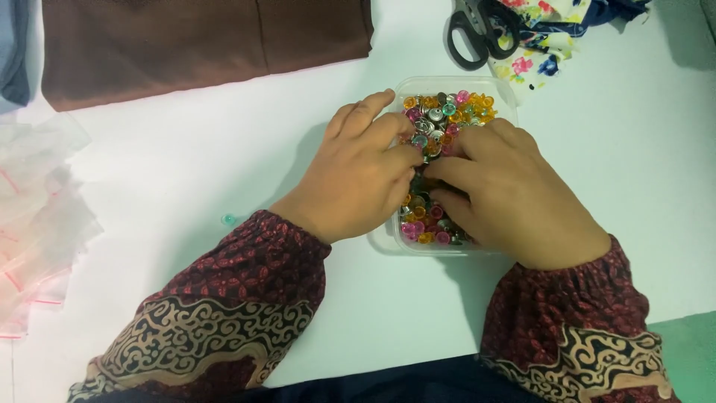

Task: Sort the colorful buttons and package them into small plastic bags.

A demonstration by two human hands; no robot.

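White tabletop (186,172) served as the work surface, seen from above. Near its centre sat a clear, shallow, rectangular plastic container (506,91), filled with small round snap buttons (447,112) in orange, pink, teal and silver metal. Both hands were over the container, covering most of its middle and lower part. Left hand (358,175) lay across the container's left rim, fingers curled inward, fingertips meeting those of the other hand among the buttons. Right hand (514,194) rested over the right half, fingers bent and pinched toward the left. Whether either hand actually gripped a button could not be told; the fingertips hid the contact point. Both wrists wore dark red sleeves with a cream scroll pattern (224,321).

Outward from the container: one loose teal snap button (228,219) lay on the table just left of the left wrist, apart from the container. Black-handled scissors (481,30) lay beyond the container's far edge, beside a scrap of white floral fabric (537,56) with a navy border. A folded piece of brown cloth (201,41) occupied the far left of the table. A heap of small clear plastic zip bags (37,216) with red seal lines sat at the left edge. A green surface (690,351) showed at the lower right corner.
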